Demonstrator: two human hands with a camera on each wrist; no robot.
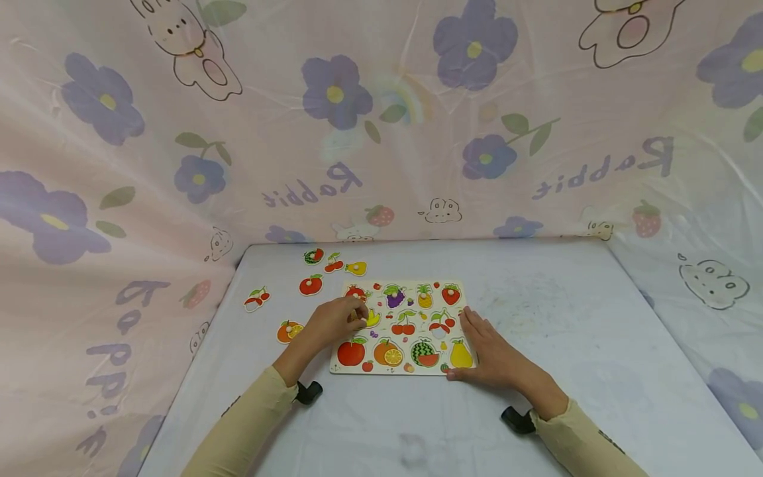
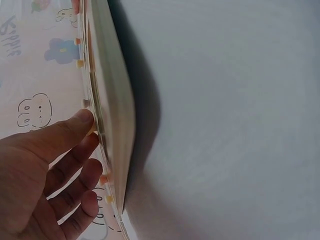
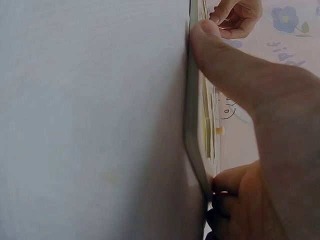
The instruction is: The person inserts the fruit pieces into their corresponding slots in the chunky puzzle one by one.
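Note:
A white fruit puzzle board [image 1: 369, 369] lies on the table. My left hand [image 1: 334, 321] is over its left side, thumb and index finger pinching the small knob of the banana piece [image 1: 373, 319]. In the left wrist view the left thumb [image 2: 84, 117] meets the index finger at the knob, the other fingers loosely bent. My right hand [image 1: 497, 354] steadies the board's near right corner, fingers extended along the right edge and thumb along the front edge. The right wrist view shows the right thumb [image 3: 205, 37] against the board's side.
Loose knobbed pieces lie left of the board: a watermelon [image 1: 313, 257], cherries [image 1: 334, 264], a pear [image 1: 356, 268], a red fruit [image 1: 310, 285], more cherries [image 1: 257, 300] and an orange [image 1: 289, 332]. A patterned curtain [image 1: 405, 146] encloses the white table [image 1: 536, 285].

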